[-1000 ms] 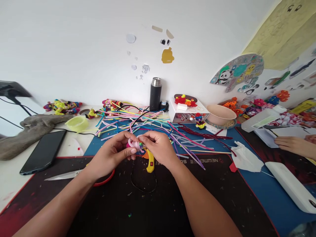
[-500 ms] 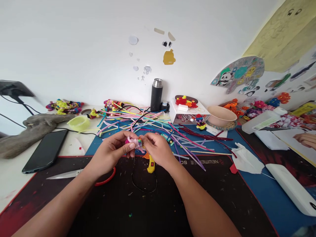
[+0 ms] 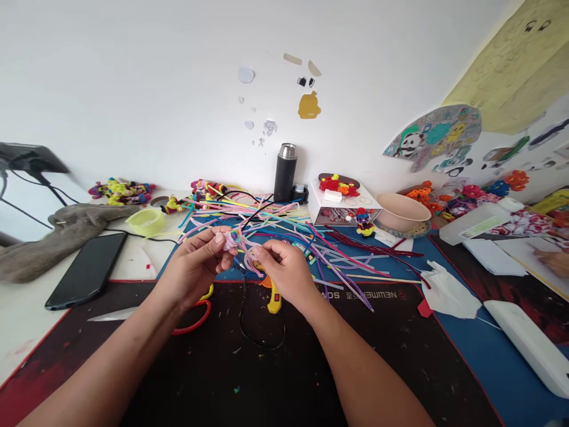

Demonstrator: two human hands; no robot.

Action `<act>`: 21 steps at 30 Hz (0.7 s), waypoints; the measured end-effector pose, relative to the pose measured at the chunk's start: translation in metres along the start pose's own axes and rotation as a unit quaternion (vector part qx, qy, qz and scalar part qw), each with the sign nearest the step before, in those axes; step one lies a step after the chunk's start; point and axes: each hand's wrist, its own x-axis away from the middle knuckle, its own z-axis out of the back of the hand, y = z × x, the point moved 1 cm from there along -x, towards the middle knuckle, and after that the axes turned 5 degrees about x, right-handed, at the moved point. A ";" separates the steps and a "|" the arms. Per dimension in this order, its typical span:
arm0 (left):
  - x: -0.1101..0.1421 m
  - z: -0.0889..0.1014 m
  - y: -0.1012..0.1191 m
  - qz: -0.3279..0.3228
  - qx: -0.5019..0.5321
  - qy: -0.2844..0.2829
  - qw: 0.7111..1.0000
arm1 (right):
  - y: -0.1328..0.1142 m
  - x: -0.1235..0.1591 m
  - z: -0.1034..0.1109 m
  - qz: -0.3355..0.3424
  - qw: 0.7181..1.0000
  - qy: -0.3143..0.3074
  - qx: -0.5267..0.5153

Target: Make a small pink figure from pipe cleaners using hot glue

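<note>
My left hand (image 3: 195,261) is closed in a pinch on a small lilac pipe-cleaner figure (image 3: 231,239) with a bit of green and blue at its end. Its finer shape is partly hidden by the fingers. My right hand (image 3: 287,270) pinches a loose lilac pipe-cleaner strand that runs from the figure. Just below the right fingers lies a yellow utility knife (image 3: 274,301) on the black mat. Scissors with red and yellow handles (image 3: 198,325) lie under my left forearm. Behind both hands spreads a pile of coloured pipe cleaners (image 3: 351,284).
A phone (image 3: 86,270) and a yellow coil (image 3: 146,222) lie at left. At the back stand a black flask (image 3: 285,175), a white box (image 3: 320,207) and a pink bowl (image 3: 402,212). Another person's hand (image 3: 553,261) shows at the right edge, near a white device (image 3: 524,344).
My hands have moved slightly apart. The figure has shifted up and left in my left hand, and a lilac strand now shows between the hands. The view has shifted slightly.
</note>
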 end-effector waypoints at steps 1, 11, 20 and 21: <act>-0.001 0.001 -0.001 0.004 0.010 0.003 1.000 | -0.001 0.000 0.000 0.002 1.000 0.008 -0.009; -0.006 0.001 -0.008 0.056 0.102 0.063 0.991 | -0.007 0.001 0.000 -0.043 0.982 -0.039 -0.178; -0.009 0.001 -0.009 0.107 0.154 0.086 0.979 | 0.000 0.002 -0.007 -0.048 0.986 -0.050 -0.154; -0.010 0.002 -0.011 0.101 0.142 0.085 0.981 | 0.000 0.002 -0.007 -0.044 0.986 -0.052 -0.154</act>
